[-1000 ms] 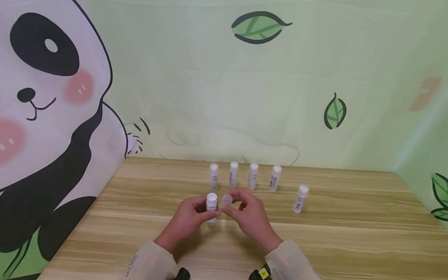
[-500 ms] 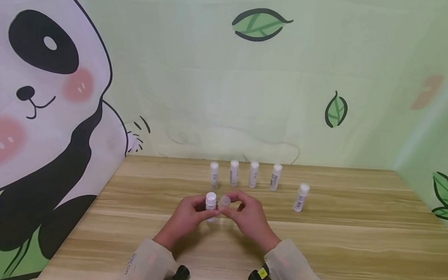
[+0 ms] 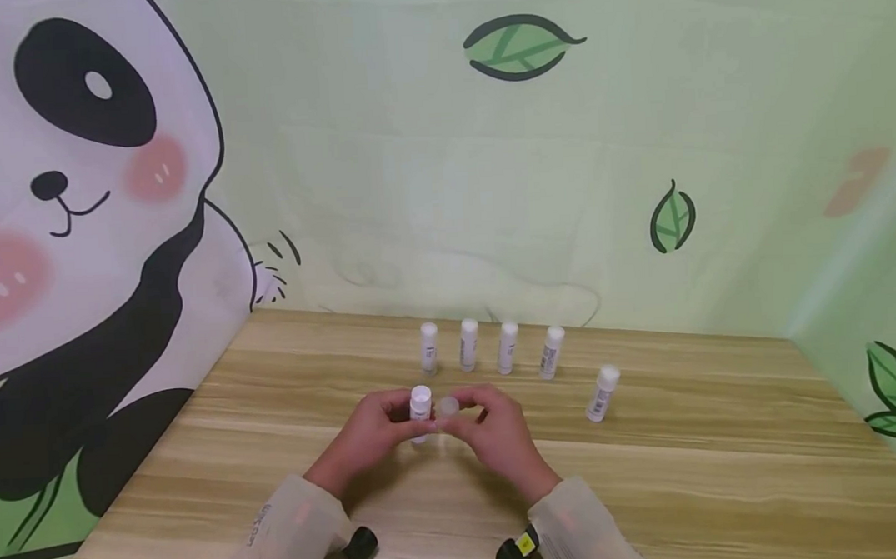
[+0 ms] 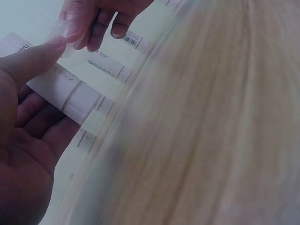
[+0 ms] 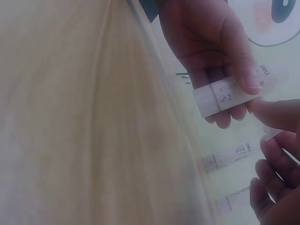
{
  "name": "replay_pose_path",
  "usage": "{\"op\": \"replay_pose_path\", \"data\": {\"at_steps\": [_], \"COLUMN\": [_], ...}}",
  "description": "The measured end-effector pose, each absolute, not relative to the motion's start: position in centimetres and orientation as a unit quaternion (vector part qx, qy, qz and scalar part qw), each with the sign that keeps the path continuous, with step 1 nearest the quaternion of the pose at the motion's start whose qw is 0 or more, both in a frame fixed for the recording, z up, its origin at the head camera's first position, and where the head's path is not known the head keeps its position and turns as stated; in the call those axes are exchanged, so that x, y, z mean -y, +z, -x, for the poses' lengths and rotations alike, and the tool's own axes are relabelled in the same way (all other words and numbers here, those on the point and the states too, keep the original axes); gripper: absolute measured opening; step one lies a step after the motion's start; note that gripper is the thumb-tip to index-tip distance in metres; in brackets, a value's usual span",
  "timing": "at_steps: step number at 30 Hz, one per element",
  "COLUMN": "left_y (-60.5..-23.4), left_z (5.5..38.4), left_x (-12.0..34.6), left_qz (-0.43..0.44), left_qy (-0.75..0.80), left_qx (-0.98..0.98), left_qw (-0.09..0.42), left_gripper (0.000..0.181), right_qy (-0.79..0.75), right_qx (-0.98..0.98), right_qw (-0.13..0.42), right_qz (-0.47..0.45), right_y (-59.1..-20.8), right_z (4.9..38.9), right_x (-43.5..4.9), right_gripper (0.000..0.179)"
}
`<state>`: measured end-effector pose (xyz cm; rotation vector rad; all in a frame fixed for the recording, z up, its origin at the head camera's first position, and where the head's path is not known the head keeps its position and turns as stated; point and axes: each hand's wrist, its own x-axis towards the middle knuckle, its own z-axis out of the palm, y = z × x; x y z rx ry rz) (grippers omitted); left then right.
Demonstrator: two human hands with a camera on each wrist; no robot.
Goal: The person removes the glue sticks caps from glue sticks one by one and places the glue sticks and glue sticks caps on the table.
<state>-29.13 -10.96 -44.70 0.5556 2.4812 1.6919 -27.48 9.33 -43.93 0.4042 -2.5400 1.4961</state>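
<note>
Left hand (image 3: pixel 375 424) grips a white glue stick (image 3: pixel 420 406) between thumb and fingers over the wood-grained tabletop (image 3: pixel 697 485), while the right hand (image 3: pixel 495 419), just beside it, pinches a translucent cap (image 3: pixel 449 408) next to the stick's upper end, as I watch from afar through the head camera. Four more white sticks (image 3: pixel 468 346) stand in a row farther back, with a fifth stick (image 3: pixel 602 394) apart on the right and nearer the front; beyond them I see a panda (image 3: pixel 131 160) on the pale green backdrop (image 3: pixel 382 149).
</note>
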Motion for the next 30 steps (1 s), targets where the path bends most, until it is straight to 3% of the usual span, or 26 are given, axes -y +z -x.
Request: {"op": "replay_pose_path", "data": {"at_steps": [10,30], "left_y": [-45.16,-45.69], "left_z": [29.44,29.82], "left_x": [11.05,11.23], "left_qz": [-0.186,-0.205], "left_qy": [0.552,0.551], "left_qx": [-0.811,-0.805], "left_qw": [0.056,0.073], "left_gripper": [0.028,0.026], "right_qy": [0.488,0.422], "right_qx": [0.862,0.890], "right_qw": [0.033,0.011], "right_qz": [-0.134,-0.174], "right_y": [-44.15,-44.56], "right_z": [27.56,27.57], "right_x": [-9.30,-9.21], "right_gripper": [0.029,0.023]}}
